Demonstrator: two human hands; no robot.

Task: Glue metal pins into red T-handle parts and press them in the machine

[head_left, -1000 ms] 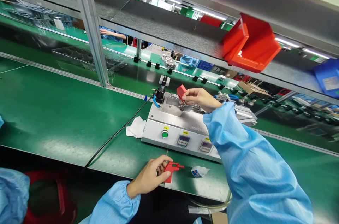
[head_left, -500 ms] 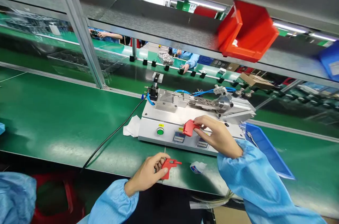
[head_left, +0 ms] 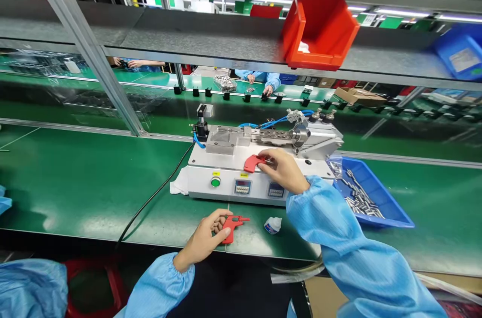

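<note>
Presently, in the head view, both hands are closed to a grip, each on a red part. The left hand point(head_left: 205, 237) pinches a red pistol-shaped part point(head_left: 231, 230) between thumb and curled fingers, over the near edge of the bench point(head_left: 94, 182); contact with the bench cannot be determined. The right hand point(head_left: 280, 170) holds a red angled piece point(head_left: 251, 163) at its fingertips, in front of the metal fixture point(head_left: 205, 175); the fingers hide one end. Between the hands, toward the bench edge, lies a small white-and-blue item point(head_left: 273, 225). To the right hand's right sits a blue tray point(head_left: 391, 210) containing metal pins point(head_left: 363, 200). Beyond the left hand, a white cloth point(head_left: 178, 183) adjoins the fixture.
</note>
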